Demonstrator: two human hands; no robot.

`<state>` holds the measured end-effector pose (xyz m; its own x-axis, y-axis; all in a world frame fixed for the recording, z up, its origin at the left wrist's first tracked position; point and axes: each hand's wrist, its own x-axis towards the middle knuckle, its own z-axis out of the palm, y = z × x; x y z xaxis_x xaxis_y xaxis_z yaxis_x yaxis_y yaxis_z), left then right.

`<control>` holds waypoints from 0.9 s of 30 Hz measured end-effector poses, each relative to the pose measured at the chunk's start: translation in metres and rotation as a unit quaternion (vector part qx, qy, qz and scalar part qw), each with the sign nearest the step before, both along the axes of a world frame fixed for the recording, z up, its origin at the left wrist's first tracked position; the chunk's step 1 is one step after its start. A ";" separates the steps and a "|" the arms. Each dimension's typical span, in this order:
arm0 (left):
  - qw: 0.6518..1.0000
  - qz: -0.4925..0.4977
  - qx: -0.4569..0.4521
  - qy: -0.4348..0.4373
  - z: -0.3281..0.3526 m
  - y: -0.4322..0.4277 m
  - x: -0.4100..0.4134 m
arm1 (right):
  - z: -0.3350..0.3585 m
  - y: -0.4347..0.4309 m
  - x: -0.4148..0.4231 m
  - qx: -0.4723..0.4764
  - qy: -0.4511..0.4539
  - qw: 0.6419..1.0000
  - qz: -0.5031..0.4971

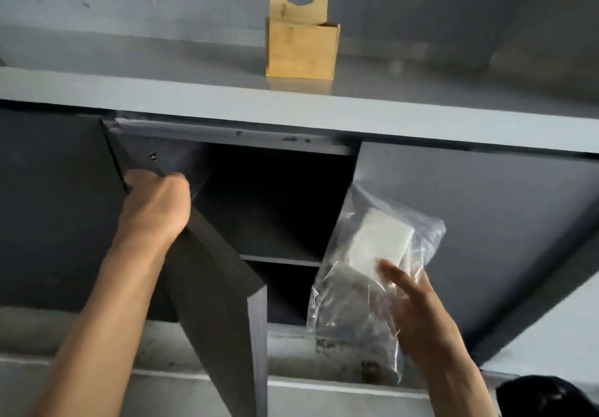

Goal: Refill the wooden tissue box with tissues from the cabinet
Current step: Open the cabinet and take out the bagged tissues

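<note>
The wooden tissue box (301,48) stands on the grey cabinet top (291,102), its lid with a round hole raised upright behind it. Below, the cabinet's dark door (217,274) is swung open, and my left hand (155,204) grips its top edge. My right hand (418,306) holds a clear plastic bag (363,274) with a white stack of tissues (379,243) inside, just in front of the open compartment's right side. The bag hangs partly below my fingers.
The open compartment (275,202) is dark, with a shelf (282,259) across its lower part. A closed grey door (479,238) is to the right and a dark panel (55,205) to the left. A dark object (551,397) sits at the bottom right corner.
</note>
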<state>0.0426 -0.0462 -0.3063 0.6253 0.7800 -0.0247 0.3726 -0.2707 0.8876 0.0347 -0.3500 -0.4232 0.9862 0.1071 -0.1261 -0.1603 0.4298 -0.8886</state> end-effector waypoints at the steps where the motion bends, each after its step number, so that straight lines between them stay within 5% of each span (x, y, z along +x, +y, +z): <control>1: 0.999 0.015 -0.032 -0.038 -0.005 -0.007 0.009 | 0.002 -0.010 -0.005 -0.001 -0.007 1.000 -0.013; 4: 0.988 0.047 -0.098 -0.109 -0.015 -0.030 0.045 | 0.011 -0.040 -0.025 0.009 -0.035 0.996 -0.076; 13: 0.962 0.155 -0.173 -0.142 -0.014 -0.077 0.135 | -0.012 -0.032 -0.054 0.112 0.017 0.969 -0.219; 27: 0.953 0.089 -0.162 -0.241 -0.035 -0.097 0.169 | -0.023 0.010 -0.066 0.161 0.028 0.957 -0.240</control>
